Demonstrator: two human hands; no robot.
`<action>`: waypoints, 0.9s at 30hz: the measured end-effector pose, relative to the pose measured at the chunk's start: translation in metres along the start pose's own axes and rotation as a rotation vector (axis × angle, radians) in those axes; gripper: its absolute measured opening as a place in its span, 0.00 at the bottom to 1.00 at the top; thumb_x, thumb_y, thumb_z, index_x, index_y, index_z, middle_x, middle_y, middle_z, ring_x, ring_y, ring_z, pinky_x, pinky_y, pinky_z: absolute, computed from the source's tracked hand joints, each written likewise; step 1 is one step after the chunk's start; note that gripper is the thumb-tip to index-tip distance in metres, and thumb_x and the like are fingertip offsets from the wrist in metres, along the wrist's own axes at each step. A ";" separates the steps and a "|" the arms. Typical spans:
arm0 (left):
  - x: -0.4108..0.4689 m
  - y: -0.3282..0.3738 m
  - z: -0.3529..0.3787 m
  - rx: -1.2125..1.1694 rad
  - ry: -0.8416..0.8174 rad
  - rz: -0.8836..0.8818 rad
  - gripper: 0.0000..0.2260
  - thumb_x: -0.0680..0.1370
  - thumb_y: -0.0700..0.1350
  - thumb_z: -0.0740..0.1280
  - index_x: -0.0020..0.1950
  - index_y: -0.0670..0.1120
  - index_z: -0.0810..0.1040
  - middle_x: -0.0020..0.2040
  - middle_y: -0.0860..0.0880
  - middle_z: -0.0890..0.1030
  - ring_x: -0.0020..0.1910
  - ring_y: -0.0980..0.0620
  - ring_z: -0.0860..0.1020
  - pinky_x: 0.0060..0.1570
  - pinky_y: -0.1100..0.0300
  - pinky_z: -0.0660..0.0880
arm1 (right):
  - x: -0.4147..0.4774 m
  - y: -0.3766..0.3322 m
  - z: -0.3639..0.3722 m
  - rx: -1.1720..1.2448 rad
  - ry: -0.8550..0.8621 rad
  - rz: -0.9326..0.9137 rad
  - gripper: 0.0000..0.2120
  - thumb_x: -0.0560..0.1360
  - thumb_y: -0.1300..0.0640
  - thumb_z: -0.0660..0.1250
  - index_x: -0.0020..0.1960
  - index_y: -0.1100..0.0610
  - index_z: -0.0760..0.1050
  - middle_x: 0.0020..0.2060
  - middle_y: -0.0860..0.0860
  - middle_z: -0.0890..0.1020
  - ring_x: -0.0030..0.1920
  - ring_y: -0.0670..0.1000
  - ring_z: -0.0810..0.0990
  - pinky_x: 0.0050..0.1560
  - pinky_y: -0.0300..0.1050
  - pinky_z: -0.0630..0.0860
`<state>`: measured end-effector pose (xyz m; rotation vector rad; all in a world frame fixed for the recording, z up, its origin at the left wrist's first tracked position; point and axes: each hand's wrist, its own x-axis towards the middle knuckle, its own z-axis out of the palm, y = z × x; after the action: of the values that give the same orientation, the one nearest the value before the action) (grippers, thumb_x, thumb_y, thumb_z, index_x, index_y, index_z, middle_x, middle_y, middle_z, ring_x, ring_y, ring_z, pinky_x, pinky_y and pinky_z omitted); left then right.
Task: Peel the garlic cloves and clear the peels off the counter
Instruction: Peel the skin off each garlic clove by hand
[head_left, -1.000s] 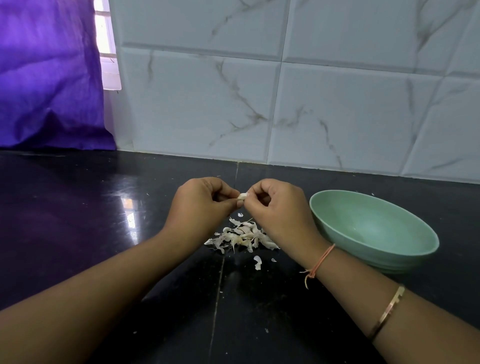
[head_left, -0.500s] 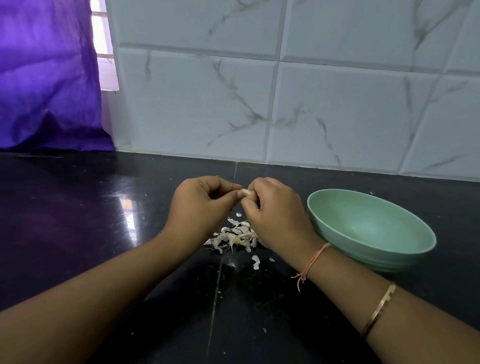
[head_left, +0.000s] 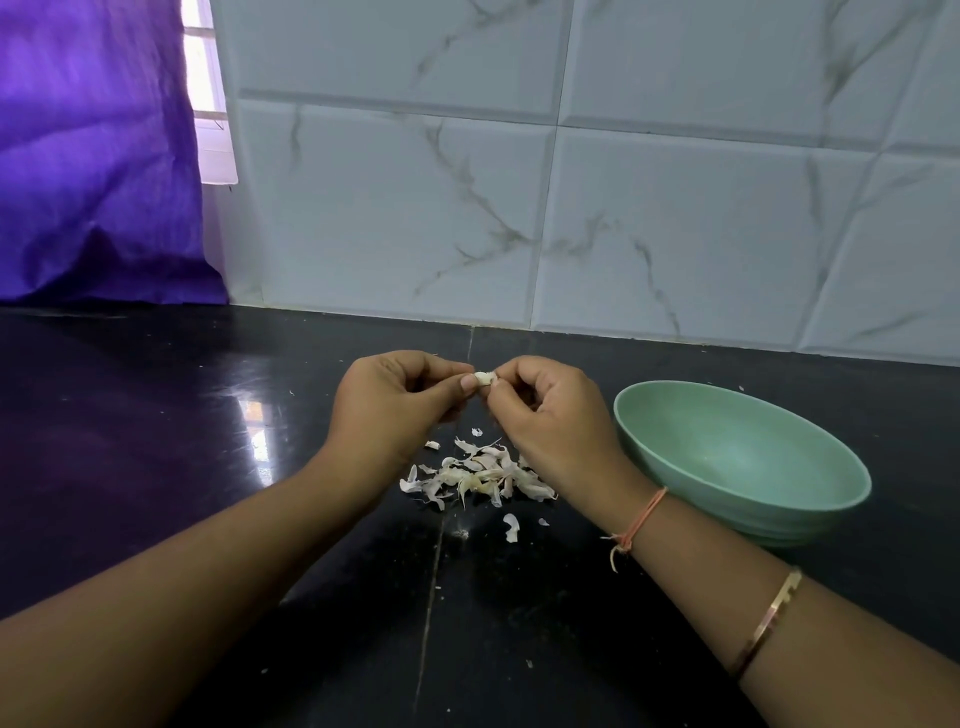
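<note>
1 left hand, 1 right hand, 1 clove — 1 bowl, 1 peel heap.

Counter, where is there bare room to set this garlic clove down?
Bare counter lies left of the left hand, toward the purple curtain, and along the tiled wall. Crowded: peel pile by the hands, green bowl beside the right hand.
</note>
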<state>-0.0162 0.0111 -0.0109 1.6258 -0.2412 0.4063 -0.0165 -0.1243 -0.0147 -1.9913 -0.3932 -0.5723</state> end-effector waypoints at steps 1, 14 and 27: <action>0.000 0.000 0.000 0.011 -0.001 0.006 0.05 0.71 0.38 0.72 0.39 0.47 0.82 0.30 0.50 0.81 0.28 0.60 0.77 0.34 0.69 0.76 | 0.001 0.001 0.000 -0.004 0.005 -0.002 0.08 0.74 0.60 0.66 0.38 0.60 0.78 0.23 0.46 0.72 0.24 0.43 0.67 0.25 0.33 0.64; 0.002 -0.001 -0.001 0.034 -0.009 0.017 0.03 0.70 0.38 0.72 0.40 0.46 0.82 0.34 0.46 0.82 0.29 0.59 0.77 0.35 0.67 0.76 | 0.004 0.004 0.000 0.101 -0.035 0.014 0.08 0.75 0.60 0.64 0.39 0.60 0.78 0.36 0.61 0.81 0.40 0.63 0.79 0.43 0.62 0.77; 0.003 -0.002 0.000 -0.105 -0.046 -0.053 0.04 0.71 0.35 0.70 0.40 0.44 0.81 0.34 0.46 0.82 0.30 0.58 0.77 0.34 0.69 0.75 | 0.002 0.001 0.001 0.235 -0.084 0.123 0.10 0.76 0.63 0.61 0.38 0.59 0.77 0.32 0.51 0.79 0.34 0.47 0.76 0.43 0.51 0.78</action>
<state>-0.0125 0.0116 -0.0118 1.5362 -0.2499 0.3109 -0.0144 -0.1234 -0.0146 -1.8027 -0.3684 -0.3492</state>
